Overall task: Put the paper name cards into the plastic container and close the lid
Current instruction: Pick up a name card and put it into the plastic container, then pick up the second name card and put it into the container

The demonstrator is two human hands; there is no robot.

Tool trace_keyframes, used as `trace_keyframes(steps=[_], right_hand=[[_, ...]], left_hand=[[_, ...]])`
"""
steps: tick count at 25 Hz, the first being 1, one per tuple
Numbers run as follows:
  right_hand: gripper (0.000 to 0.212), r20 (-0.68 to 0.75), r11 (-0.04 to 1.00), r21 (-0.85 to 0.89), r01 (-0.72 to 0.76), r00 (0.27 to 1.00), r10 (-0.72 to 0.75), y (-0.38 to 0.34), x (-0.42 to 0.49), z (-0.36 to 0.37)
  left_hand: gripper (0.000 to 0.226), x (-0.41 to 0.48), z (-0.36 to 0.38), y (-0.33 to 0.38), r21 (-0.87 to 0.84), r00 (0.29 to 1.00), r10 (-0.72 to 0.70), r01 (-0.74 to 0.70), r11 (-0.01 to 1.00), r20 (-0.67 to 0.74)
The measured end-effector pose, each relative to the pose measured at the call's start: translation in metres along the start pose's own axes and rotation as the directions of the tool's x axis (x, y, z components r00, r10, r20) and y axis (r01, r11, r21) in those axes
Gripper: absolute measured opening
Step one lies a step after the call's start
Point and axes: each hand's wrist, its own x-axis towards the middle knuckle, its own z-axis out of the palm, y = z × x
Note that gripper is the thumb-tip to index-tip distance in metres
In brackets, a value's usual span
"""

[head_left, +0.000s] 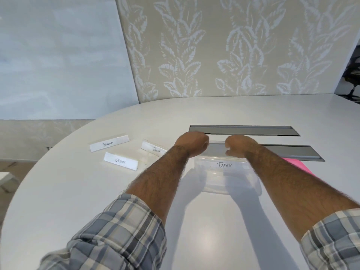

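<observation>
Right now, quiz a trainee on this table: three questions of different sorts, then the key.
1. True or false: the Ostrich card lies inside the clear plastic container.
2. Which card shows in the container? A Penguin B Panda C Bear
3. Fill in: the left hand and right hand are both at the container's ____ rim.

Key: 1 false, it lies on the white table; 2 C; 3 far.
</observation>
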Motion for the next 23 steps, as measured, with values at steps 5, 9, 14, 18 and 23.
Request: trace_keyframes(steps=[5,9,14,18,23], right_hand=[[0.035,-0.057,0.997,-0.041,0.06,0.996,-0.062,-0.044,0.002,-0.026],[0.036,-0.074,0.992,-0.062,0.108,0.991,-0.113,-0.101,0.005,-0.04],[0.032,-0.077,0.99,-0.044,0.137,0.987,-0.14,-0.183,0.023,-0.047],[0.037,-0.054,0.993,0.023,0.116,0.992,-0.115,-0.249,0.043,-0.041],[0.05,-0.058,0.991,0.097,0.091,0.995,-0.086,-0.321,0.07,-0.014]], left_hand=[[0.03,-0.051,-0.029,-0.059,0.021,0.987,-0.073,0.077,0.997,-0.14],[0.031,-0.108,-0.034,-0.126,0.03,0.976,-0.19,0.194,0.98,-0.106],[0.034,-0.168,-0.027,-0.222,-0.007,0.948,-0.315,0.315,0.949,-0.038],[0.038,-0.198,-0.013,-0.295,-0.024,0.939,-0.339,0.341,0.94,0.066],[0.048,-0.206,0.01,-0.361,-0.067,0.943,-0.293,0.307,0.949,0.157]])
